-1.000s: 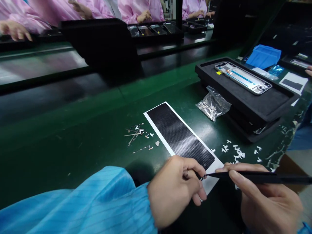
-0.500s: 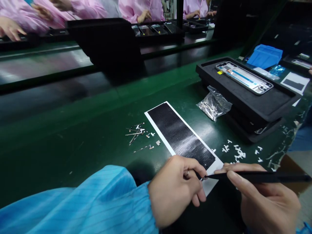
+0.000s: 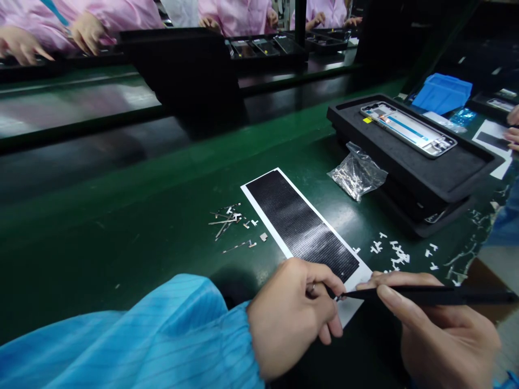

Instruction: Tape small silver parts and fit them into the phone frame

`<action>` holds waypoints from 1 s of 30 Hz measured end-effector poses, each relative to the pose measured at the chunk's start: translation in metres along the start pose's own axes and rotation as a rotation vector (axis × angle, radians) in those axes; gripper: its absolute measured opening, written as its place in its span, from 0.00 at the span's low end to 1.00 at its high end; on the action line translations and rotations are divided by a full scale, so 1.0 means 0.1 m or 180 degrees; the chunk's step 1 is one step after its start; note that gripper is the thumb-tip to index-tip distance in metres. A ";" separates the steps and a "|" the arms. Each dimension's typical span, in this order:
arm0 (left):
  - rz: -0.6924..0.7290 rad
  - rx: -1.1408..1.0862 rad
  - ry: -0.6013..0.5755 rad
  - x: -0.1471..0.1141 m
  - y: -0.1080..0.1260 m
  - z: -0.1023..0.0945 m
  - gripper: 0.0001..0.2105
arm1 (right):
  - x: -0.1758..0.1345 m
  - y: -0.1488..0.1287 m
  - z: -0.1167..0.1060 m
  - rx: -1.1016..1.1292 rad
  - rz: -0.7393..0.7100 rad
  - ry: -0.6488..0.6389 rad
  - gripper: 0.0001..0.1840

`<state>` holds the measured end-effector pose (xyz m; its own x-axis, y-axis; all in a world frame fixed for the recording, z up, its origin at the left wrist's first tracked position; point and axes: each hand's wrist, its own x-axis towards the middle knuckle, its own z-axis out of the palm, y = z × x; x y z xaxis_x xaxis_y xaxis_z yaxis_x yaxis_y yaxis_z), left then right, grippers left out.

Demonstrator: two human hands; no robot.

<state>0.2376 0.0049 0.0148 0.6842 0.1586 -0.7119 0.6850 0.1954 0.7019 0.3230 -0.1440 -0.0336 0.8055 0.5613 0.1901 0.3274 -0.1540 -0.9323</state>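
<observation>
Left hand [image 3: 290,319] curled, thumb and forefinger pinching a small part [image 3: 339,296], mostly hidden by the fingers. Right hand [image 3: 441,324] grips black tweezers [image 3: 409,295] between thumb and fingers, tips at the left fingertips; whether the tips are closed, cannot tell. Part sits between the two hands, over the near end of a white-backed sheet of black adhesive strips [image 3: 300,221].

Progress, judged from the layout: bare backing at the near end suggests some strips already used; the black rows beyond the hands look mostly unused. White T-shaped liner scraps [image 3: 399,254], just beyond the right hand, look like peelings from finished pieces. Current part seems mid-handling. Thin flex-cable parts [image 3: 225,220] and a small square piece [image 3: 263,236] lie loose beyond the left hand; whether finished, cannot tell.

Around: clear bag of small parts [image 3: 357,175] on the green tabletop [image 3: 141,232], farther out past the sheet; beyond the right hand, stacked black foam trays [image 3: 462,167] carrying a phone frame [image 3: 411,132], blue bin [image 3: 441,93] behind. Left hand hides some of the sheet's near end; scraps crowd the right hand's far side.
</observation>
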 end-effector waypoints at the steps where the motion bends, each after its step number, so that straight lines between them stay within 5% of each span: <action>1: 0.0022 -0.0001 -0.0011 0.00 0.00 0.00 0.07 | 0.00 0.00 0.00 0.0008 -0.0035 -0.0009 0.01; 16: 0.0116 -0.0076 0.0027 0.00 -0.01 -0.02 0.06 | 0.01 -0.04 -0.03 -0.0173 -0.0302 0.0134 0.04; 23: 0.0137 -0.0156 0.0024 0.02 0.00 -0.03 0.05 | 0.05 0.01 -0.07 0.0346 -0.0172 0.0246 0.03; 30: 0.0743 -0.0132 0.0602 -0.08 0.13 -0.01 0.05 | 0.00 -0.09 0.07 0.0547 -0.0422 -0.0034 0.05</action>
<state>0.2408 0.0068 0.0298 0.7606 0.3805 -0.5261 0.5011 0.1712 0.8483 0.3169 -0.1367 -0.0273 0.7554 0.5762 0.3121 0.3403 0.0621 -0.9383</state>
